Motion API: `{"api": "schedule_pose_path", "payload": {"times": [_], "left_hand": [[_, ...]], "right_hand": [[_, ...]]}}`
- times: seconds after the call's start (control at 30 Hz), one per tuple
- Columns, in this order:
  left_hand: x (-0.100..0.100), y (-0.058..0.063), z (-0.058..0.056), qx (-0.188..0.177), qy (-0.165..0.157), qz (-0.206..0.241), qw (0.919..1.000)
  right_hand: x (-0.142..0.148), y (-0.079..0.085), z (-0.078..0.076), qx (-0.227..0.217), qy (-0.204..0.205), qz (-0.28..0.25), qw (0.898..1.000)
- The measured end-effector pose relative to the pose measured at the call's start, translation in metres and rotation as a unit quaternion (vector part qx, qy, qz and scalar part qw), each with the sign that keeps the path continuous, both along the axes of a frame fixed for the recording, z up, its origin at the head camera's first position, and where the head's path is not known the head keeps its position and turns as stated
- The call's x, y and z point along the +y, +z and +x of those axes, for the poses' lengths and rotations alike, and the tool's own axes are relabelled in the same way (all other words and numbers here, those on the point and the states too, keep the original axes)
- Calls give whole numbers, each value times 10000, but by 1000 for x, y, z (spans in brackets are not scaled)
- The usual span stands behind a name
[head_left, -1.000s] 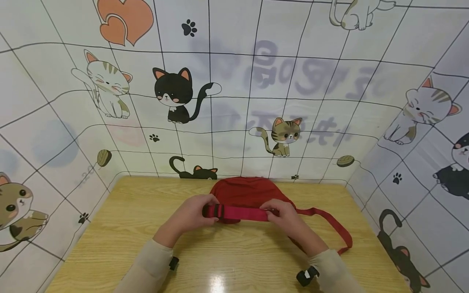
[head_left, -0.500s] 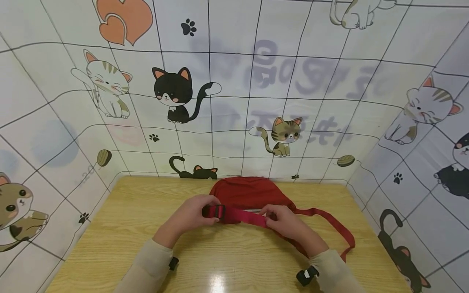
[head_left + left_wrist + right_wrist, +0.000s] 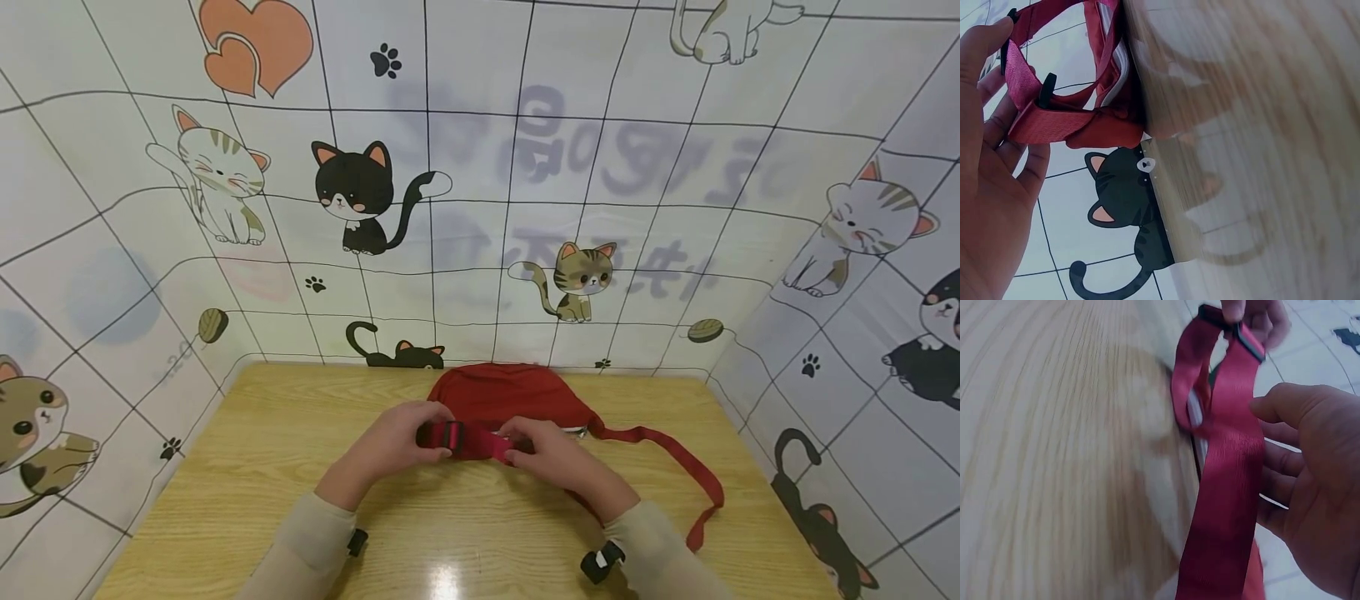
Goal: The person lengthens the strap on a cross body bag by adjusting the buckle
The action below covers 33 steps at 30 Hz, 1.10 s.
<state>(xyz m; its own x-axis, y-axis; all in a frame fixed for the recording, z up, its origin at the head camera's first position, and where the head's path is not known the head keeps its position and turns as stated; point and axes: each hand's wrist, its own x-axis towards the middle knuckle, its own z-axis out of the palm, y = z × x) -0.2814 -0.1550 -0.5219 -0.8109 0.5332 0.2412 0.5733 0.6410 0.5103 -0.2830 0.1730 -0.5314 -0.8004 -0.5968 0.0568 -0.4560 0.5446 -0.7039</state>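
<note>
A red waist bag (image 3: 513, 396) lies against the back edge of the table, part of its zipper (image 3: 576, 432) showing. In front of it, my left hand (image 3: 401, 437) pinches the bag's strap (image 3: 1229, 481) at its black buckle pieces. In the left wrist view, the left thumb presses at one black buckle piece (image 3: 1005, 53) and the fingers lie behind the strap loop (image 3: 1044, 125). My right hand (image 3: 555, 454) pinches the strap a short way to the right. In the right wrist view its thumb touches the strap's edge, with the fingers behind.
The bag's other strap length (image 3: 678, 458) trails over the right side of the wooden table (image 3: 300, 400). Cat-patterned sheeting (image 3: 480, 208) walls the table at the back and both sides. Each forearm wears a black wrist device (image 3: 602, 562).
My right hand has moved left along the strap toward the left hand, which stays about where it was. The strap between the hands first slackened and now shows much shorter.
</note>
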Motion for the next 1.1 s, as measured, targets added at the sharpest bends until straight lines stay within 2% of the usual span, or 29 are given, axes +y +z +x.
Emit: {"api": "schedule_pose_path", "payload": {"times": [0.17, 0.27, 0.6, 0.83, 0.93, 1.0, 1.1], "left_hand": [[1, -1, 0, 68, -11, 50, 10000], [2, -2, 1, 109, -50, 82, 9999], [3, -5, 0, 152, -133, 194, 9996], [4, -5, 1, -57, -37, 326, 9994], [3, -6, 2, 98, 135, 107, 9998], [2, -7, 2, 359, 300, -204, 9987], [0, -8, 2, 793, 512, -726, 9929]], "right_hand": [[-26, 9, 0, -295, 105, -282, 9991], [-40, 11, 0, -306, 97, -343, 9989], [-69, 18, 1, 19, -92, -355, 9993], [-75, 18, 2, 192, -236, -306, 9991], [-76, 18, 3, 223, -251, -334, 9989], [-76, 18, 4, 281, -246, -340, 9987], [-77, 19, 4, 360, -242, -338, 9985]]}}
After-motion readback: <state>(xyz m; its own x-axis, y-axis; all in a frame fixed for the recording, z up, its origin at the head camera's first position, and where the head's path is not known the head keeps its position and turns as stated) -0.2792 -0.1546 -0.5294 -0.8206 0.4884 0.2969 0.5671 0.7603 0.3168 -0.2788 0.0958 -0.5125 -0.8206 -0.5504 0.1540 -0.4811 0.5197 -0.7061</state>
